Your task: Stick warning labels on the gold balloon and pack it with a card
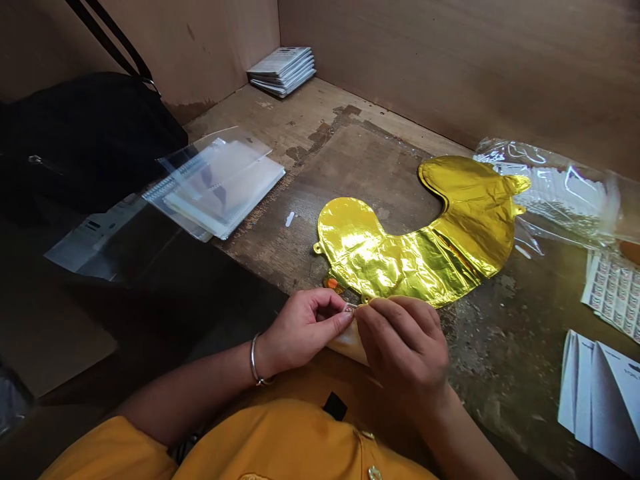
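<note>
A shiny gold foil balloon (425, 260), curved and lying flat and creased on the table, spreads just beyond my hands. My left hand (300, 330) is closed, thumb and forefinger pinched at a small pale piece (349, 309) too small to name. On its right, my right hand (407, 337) is also closed, its fingertips meeting at the same spot. Its fingers come very close to a small tab on the balloon's near edge; whether they touch it I cannot tell. Below the fingers, a pale surface shows partly, mostly covered by the hands.
Clear plastic sleeves (220, 187) lie at left beside a black bag (85, 140). Folded cards (283, 70) are stacked in the back corner. At right are a clear bag of white pieces (565, 193), a sticker sheet (615, 293) and folded white cards (600, 393). Wooden walls border the table.
</note>
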A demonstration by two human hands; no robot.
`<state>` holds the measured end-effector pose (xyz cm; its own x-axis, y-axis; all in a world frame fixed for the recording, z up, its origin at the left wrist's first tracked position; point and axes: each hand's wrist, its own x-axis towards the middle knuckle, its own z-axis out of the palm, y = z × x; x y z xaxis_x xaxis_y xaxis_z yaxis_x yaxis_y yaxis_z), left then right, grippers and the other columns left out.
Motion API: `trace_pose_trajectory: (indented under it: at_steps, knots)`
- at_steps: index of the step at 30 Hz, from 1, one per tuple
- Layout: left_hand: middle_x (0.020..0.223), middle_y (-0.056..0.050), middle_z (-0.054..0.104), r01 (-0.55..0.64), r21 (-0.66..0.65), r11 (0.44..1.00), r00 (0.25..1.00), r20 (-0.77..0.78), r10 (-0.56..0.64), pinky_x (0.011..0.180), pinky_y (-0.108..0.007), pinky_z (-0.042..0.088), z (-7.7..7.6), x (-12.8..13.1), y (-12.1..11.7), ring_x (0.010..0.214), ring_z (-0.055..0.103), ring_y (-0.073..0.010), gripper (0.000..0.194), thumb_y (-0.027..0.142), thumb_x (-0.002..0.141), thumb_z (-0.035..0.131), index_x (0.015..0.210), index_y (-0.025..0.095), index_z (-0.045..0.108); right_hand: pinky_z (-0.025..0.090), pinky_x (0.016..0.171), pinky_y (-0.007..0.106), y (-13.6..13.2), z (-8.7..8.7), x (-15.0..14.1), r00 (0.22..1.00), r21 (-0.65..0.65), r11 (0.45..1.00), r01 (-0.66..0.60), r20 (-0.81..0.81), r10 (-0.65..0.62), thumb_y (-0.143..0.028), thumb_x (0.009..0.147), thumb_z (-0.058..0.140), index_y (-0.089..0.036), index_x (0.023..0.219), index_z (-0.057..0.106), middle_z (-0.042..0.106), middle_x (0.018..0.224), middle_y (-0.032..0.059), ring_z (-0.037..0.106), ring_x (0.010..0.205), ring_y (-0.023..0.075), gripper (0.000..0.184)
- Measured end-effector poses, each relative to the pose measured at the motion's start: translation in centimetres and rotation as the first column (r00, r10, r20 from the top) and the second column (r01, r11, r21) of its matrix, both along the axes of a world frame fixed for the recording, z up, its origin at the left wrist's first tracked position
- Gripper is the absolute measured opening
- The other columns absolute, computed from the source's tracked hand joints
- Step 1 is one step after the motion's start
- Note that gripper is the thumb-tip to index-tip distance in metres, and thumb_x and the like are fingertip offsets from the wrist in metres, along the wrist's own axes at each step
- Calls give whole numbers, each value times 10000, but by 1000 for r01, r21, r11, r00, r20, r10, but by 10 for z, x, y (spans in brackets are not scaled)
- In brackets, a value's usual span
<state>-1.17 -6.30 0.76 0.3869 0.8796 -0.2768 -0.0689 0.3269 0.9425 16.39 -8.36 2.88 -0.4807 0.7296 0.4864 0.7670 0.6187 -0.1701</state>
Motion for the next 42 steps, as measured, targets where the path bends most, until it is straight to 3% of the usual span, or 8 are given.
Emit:
trace_pose_trajectory:
  at_steps: [4, 9, 12, 17, 27, 31, 37, 42]
  knots:
    - [672, 18, 553, -21, -62, 998, 1000, 2, 21, 553, -184, 392, 0, 0, 0, 579, 468, -72, 206, 314, 771, 663, 751, 124, 588, 450, 783, 355, -3, -1, 1, 998, -4, 999, -36, -44, 36, -137, 829, 609, -245, 1029, 606, 694, 907, 30, 608, 861, 189, 227]
    - [669, 20, 554, -25, -73, 997, 1000, -15, 24, 554, -180, 390, -1, 0, 0, 581, 471, -69, 207, 312, 787, 656, 750, 120, 590, 476, 828, 389, 4, 7, -4, 982, -103, 985, 139, -116, -151, -143, 812, 655, -192, 1032, 592, 673, 938, 87, 596, 868, 215, 234]
    - [666, 21, 551, -29, -64, 998, 1000, -2, 29, 552, -179, 390, -1, 0, 0, 582, 469, -69, 198, 302, 789, 651, 742, 121, 586, 467, 811, 387, 6, 7, -5, 987, -108, 984, 139, -65, -146, -147, 815, 659, -206, 1033, 620, 693, 920, 64, 593, 834, 209, 229]
    - [672, 17, 553, -33, -84, 996, 999, 8, 34, 557, -184, 388, 0, 1, 1, 584, 466, -70, 204, 310, 780, 655, 743, 121, 589, 422, 789, 368, 0, 1, -4, 992, 18, 992, 124, 7, -124, -139, 806, 665, -274, 1023, 630, 718, 914, 7, 593, 847, 204, 258]
    - [653, 27, 534, -39, -159, 987, 996, 72, 51, 557, -202, 370, -7, 1, 3, 582, 452, -77, 296, 397, 734, 699, 754, 129, 577, 453, 769, 373, -1, -16, 3, 998, 118, 993, 31, 44, -36, -150, 806, 658, -269, 1082, 605, 713, 926, 36, 630, 825, 204, 305]
    - [680, 30, 534, -45, -162, 986, 994, 94, 60, 566, -185, 374, -8, 1, 2, 586, 458, -63, 258, 346, 753, 696, 790, 130, 562, 494, 764, 353, 4, -20, -2, 999, 62, 997, 41, -1, -41, -110, 809, 635, -223, 1051, 585, 684, 917, 66, 625, 800, 192, 272]
    - [793, 35, 525, 9, -42, 999, 985, 170, -1, 595, -176, 412, -9, -1, -2, 614, 486, -55, 485, 176, 787, 645, 1249, 232, 506, 520, 731, 318, 5, -13, -11, 985, -94, 993, 68, -155, -82, -107, 831, 588, -223, 977, 553, 641, 892, 61, 620, 799, 174, 189]
    - [740, 5, 580, 37, -29, 999, 999, 16, -37, 511, -180, 389, -12, -6, 1, 566, 492, -76, 231, 185, 793, 588, 1016, 158, 641, 507, 726, 340, 11, 12, -4, 877, -287, 945, 158, -399, -268, -169, 849, 583, -232, 879, 579, 614, 865, 50, 604, 829, 189, 70]
